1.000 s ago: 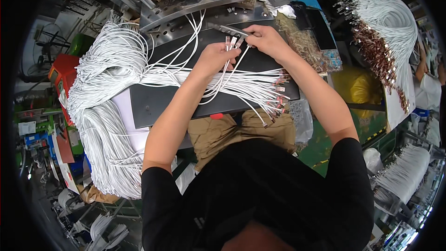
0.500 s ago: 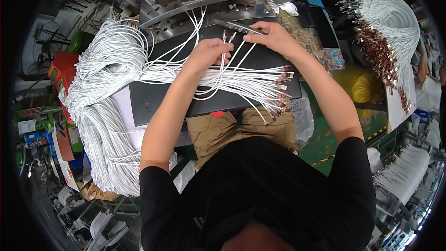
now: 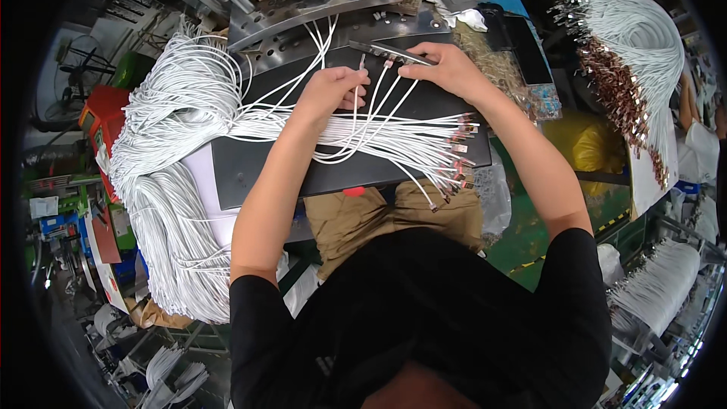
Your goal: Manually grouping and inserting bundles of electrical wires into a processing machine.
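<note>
My left hand (image 3: 332, 92) is closed in a pinch on a white cable (image 3: 355, 117), its slim metal-tipped end pointing up between thumb and fingers. Opposite it, my right hand (image 3: 447, 73) is closed on a narrow grey metal strip (image 3: 379, 50), which slants toward the left hand. Another cable end, a small connector (image 3: 389, 64), stands against the strip's lower edge. More cables run down from beside the right fingertips. Below both hands a bundle of white cables (image 3: 394, 136) lies across the black board (image 3: 265, 174), its connector ends fanned out to the right.
A large heap of coiled white cable (image 3: 178, 98) hangs over the left side. A perforated metal plate (image 3: 326, 4) stands beyond the board. At the right are a yellow bag (image 3: 591, 140) and a hanging cable bundle with brown ends (image 3: 617, 83).
My left hand has shifted slightly left and now pinches one cable end, where two stood together. The other end has moved right, to the strip. The strip is slightly lower.
</note>
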{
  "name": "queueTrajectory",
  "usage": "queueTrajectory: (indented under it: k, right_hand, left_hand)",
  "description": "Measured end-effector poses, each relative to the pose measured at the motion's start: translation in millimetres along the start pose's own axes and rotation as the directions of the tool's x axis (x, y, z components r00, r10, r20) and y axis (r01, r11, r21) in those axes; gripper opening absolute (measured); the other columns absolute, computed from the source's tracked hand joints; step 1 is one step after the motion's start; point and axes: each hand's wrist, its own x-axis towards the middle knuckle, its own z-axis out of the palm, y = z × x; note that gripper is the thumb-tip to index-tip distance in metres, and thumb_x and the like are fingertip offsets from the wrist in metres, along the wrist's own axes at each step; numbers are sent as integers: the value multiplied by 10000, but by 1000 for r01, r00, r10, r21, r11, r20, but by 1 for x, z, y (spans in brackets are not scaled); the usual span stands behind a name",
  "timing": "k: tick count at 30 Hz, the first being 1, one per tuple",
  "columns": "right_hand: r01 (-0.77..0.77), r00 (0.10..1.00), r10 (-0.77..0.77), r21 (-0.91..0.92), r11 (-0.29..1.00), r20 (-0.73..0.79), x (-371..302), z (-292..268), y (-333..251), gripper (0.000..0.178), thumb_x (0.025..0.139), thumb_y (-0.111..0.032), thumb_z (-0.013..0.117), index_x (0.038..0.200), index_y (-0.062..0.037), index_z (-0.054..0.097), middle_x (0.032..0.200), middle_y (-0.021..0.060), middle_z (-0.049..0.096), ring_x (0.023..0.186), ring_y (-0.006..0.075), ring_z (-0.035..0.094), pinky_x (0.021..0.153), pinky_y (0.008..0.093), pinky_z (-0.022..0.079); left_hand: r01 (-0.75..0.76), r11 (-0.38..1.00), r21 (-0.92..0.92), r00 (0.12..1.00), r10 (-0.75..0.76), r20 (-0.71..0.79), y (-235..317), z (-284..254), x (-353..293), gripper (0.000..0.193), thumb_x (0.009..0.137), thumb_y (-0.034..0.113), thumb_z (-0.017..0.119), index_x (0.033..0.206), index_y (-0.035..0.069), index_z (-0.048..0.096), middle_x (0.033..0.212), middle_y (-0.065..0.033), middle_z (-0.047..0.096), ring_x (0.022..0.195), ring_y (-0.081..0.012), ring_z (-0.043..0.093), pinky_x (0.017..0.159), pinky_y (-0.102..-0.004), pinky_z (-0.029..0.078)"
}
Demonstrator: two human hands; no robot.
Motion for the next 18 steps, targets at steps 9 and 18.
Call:
queueTrajectory:
  k: [9, 18]
  right_hand:
    - [40, 993, -51, 105, 994, 104, -1, 3, 4, 425, 824, -302, 826, 1111, -16, 699, 895, 69, 731, 777, 112, 656, 711, 264, 508]
    - [150, 987, -130, -244, 958, 96, -3, 3, -9, 354, 878, -323, 759, 1098, -48, 720, 893, 65, 710, 839, 158, 654, 772, 297, 501]
  left_hand:
    - [62, 995, 81, 990, -71, 123, 3, -12, 2, 291, 993, 300, 616, 956, 39, 740, 728, 47, 609, 630, -72, 567, 638, -210, 445]
    - [43, 994, 97, 997, -48, 53, -5, -7, -1, 297, 998, 286, 604, 947, 26, 739, 777, 9, 675, 671, -132, 629, 667, -259, 484]
